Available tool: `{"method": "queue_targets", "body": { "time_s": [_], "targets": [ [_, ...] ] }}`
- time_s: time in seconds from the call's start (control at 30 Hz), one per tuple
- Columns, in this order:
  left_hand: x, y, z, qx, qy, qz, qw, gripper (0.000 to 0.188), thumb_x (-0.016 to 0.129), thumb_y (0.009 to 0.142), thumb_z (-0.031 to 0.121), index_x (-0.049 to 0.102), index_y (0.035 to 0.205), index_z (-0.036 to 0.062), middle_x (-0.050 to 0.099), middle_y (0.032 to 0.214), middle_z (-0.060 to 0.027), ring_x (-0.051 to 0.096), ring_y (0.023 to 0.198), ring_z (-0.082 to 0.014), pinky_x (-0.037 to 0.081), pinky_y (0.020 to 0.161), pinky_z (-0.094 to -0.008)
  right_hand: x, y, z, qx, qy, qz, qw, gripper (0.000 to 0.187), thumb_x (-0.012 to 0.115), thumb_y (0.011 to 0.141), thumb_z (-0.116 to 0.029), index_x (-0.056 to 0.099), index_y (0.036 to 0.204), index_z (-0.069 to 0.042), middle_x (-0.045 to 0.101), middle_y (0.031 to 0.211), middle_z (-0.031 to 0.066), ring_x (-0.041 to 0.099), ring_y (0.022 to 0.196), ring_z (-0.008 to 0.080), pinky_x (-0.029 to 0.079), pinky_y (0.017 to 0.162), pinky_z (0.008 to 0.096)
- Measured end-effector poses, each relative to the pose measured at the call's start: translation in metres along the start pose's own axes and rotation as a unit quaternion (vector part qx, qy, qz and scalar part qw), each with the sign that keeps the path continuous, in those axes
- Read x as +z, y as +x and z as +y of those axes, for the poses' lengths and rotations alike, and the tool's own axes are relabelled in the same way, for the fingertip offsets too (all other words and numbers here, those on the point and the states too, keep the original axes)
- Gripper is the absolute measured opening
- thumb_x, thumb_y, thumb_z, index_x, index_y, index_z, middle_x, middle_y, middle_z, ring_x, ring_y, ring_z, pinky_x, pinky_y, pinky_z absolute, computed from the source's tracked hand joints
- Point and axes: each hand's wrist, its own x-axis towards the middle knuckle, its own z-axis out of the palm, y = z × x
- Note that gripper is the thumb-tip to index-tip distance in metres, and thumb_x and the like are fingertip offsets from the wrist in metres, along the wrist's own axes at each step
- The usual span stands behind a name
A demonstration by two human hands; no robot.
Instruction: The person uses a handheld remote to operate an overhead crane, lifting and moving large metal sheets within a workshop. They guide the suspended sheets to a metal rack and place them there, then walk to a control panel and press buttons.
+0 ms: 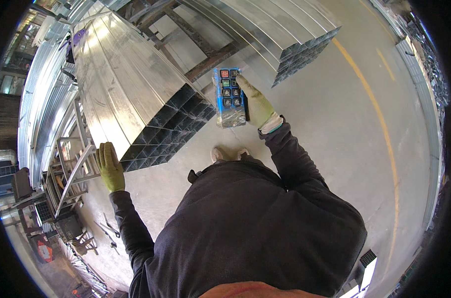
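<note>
A blue crane remote control (219,99) with several dark push buttons, plus one red and one green, is gripped along its right side by my gloved right hand (258,102). Clear plastic seems to wrap it. The right thumb lies by the upper buttons; my other right fingers are hidden behind. My gloved left hand (109,164) lies with outstretched fingers against the near left corner of a stack of shiny square metal tubes (121,74). Their dark open ends face me.
Another stack of metal tubes (265,25) lies at the top right, above a dark steel frame (213,62). A metal rack (69,174) stands left of my left hand. Tools (109,231) lie on the floor at lower left. A yellow line (379,116) curves along the right floor.
</note>
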Motion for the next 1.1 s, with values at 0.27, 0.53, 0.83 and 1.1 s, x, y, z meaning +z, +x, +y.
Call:
{"method": "queue_targets", "body": {
  "time_s": [0.27,0.53,0.83,1.1],
  "targets": [
    [-0.002,0.006,0.001,0.007,-0.025,0.019,0.999,0.032,0.059,0.103,0.011,0.063,0.134,0.008,0.061,0.14,-0.0174,0.052,0.136,-0.04,0.043,0.115,-0.0491,0.03,-0.013,0.0,0.018,0.053,0.043,0.998,0.041,0.067,0.102,-0.024,0.058,0.137,-0.004,0.07,0.121,0.0107,0.072,0.105,0.0213,0.061,0.091,0.0399],
    [-0.004,0.007,0.006,-0.003,-0.028,0.031,0.999,0.033,0.058,0.103,0.012,0.062,0.135,0.0062,0.062,0.138,-0.0166,0.053,0.135,-0.0393,0.041,0.117,-0.0498,0.031,-0.017,-0.021,-0.029,0.004,0.097,0.995,0.042,0.069,0.101,-0.022,0.057,0.135,-0.003,0.071,0.115,0.0093,0.073,0.098,0.0208,0.063,0.085,0.0381],
    [-0.001,0.007,0.003,-0.034,-0.044,0.011,0.998,0.04,0.058,0.1,0.006,0.061,0.14,0.009,0.06,0.143,-0.0158,0.05,0.138,-0.0375,0.039,0.119,-0.0493,-0.004,0.008,-0.119,-0.16,-0.117,0.161,0.967,0.039,0.065,0.102,-0.026,0.062,0.131,0.0,0.073,0.112,0.01,0.073,0.093,0.0202,0.063,0.082,0.0367],
    [0.006,0.008,0.01,-0.139,-0.1,0.005,0.985,0.049,0.057,0.096,-0.006,0.061,0.142,0.0099,0.057,0.149,-0.0154,0.053,0.14,-0.0301,0.047,0.113,-0.0378,-0.069,0.08,-0.21,-0.149,-0.126,0.11,0.975,0.036,0.066,0.102,-0.024,0.063,0.13,-0.001,0.073,0.11,0.0104,0.074,0.092,0.0206,0.063,0.081,0.0383]
  ]
}}
